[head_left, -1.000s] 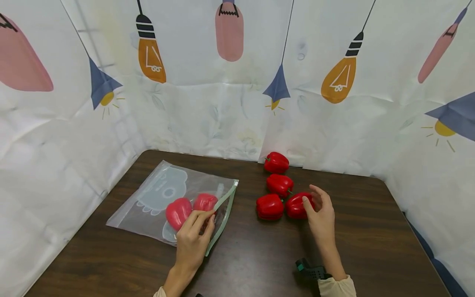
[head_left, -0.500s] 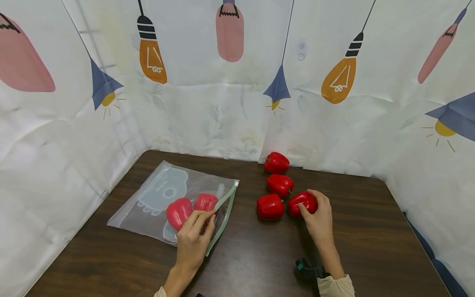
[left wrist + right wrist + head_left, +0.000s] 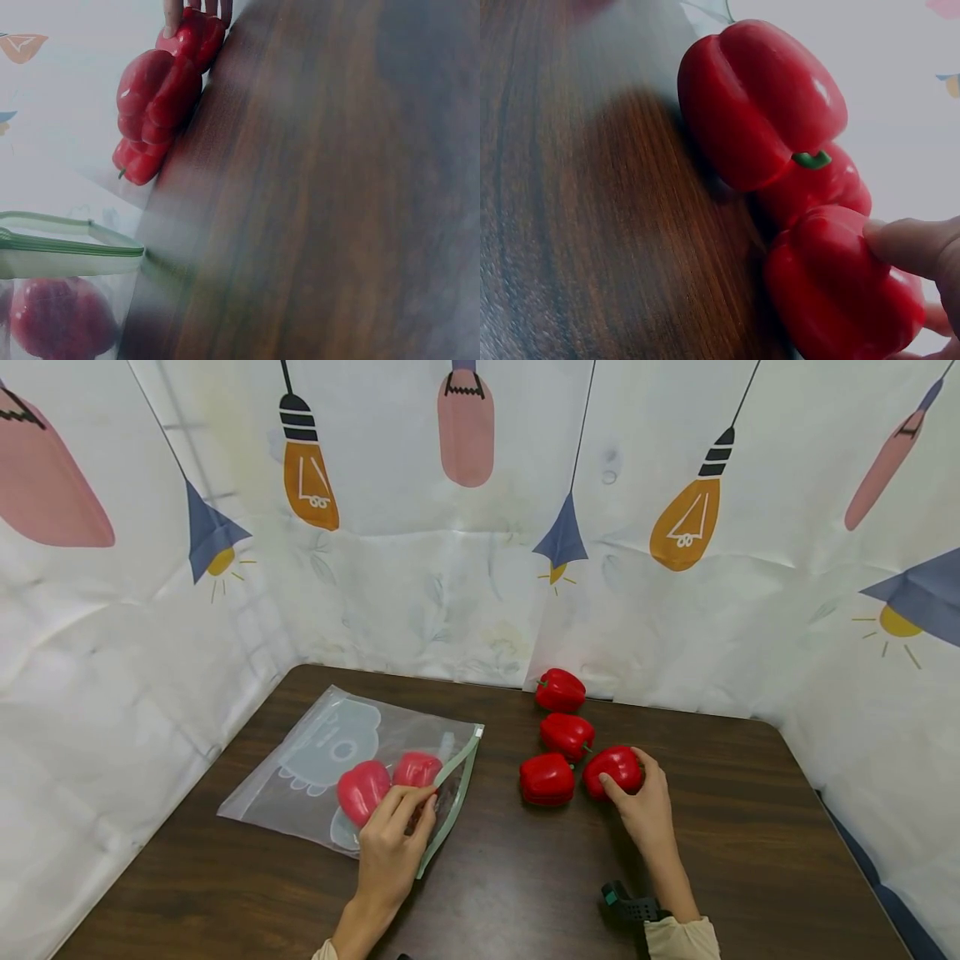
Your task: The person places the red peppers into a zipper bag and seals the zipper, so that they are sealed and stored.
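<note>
My left hand [image 3: 393, 839] pinches the green-edged mouth of a clear zip bag [image 3: 408, 727], which lies flat on the table. Two red bell peppers show inside it, one larger bell pepper [image 3: 363, 792] just beyond my fingers. On the right, my right hand [image 3: 647, 797] grips a red bell pepper [image 3: 611, 770] between thumb and fingers, as the right wrist view also shows. Beside that one sits another bell pepper [image 3: 546, 779], with a third bell pepper [image 3: 567, 734] behind and a further bell pepper [image 3: 560, 690] near the far edge. Green stems show on some.
The dark wooden table [image 3: 750, 827] has rounded far corners. A white patterned sheet [image 3: 465, 593] hangs right behind its far edge and along the sides. The bag's slider [image 3: 477, 729] sits at the far end of its green strip.
My right hand has closed round the right-hand bell pepper, which has shifted slightly right, away from its neighbour. My left hand stays on the bag's edge.
</note>
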Tool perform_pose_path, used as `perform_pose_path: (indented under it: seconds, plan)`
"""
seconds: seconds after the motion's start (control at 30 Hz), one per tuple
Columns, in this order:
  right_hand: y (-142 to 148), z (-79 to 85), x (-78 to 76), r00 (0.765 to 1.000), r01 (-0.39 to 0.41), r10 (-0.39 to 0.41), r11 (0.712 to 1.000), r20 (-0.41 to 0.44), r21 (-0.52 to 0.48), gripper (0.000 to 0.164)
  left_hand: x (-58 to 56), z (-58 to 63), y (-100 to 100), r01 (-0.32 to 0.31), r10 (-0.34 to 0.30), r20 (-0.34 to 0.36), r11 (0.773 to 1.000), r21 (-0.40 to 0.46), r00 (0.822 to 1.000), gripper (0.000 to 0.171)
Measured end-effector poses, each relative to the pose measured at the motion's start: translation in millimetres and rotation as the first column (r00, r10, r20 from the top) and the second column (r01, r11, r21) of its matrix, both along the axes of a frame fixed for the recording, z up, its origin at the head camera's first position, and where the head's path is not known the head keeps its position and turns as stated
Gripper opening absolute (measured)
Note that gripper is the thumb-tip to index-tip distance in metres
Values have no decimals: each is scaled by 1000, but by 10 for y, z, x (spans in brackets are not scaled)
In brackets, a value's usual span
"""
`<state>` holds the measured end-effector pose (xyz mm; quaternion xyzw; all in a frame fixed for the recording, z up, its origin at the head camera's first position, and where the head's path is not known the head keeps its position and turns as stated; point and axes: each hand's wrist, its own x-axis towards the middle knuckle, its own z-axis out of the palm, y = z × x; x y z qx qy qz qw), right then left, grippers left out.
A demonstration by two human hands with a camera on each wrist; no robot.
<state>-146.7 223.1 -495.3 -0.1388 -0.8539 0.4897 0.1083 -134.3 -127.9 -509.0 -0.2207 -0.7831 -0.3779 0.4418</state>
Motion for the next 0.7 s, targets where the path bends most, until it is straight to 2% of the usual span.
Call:
perform_pose_path:
  seconds: [0.2, 0.43, 0.7]
  plan:
    - [6, 19, 9, 997, -12, 16, 999, 71, -52, 79, 0, -3, -1, 2, -2, 4, 1000, 0, 1000, 33]
    - [21, 17, 23, 995, -28, 36, 996, 97, -85, 81, 3, 0, 0, 4, -4, 4, 1000, 2, 1000, 33]
    - [38, 12, 29, 994, -25, 32, 997, 103, -69, 81, 5, -1, 0, 6, -6, 3, 1000, 5, 1000, 31]
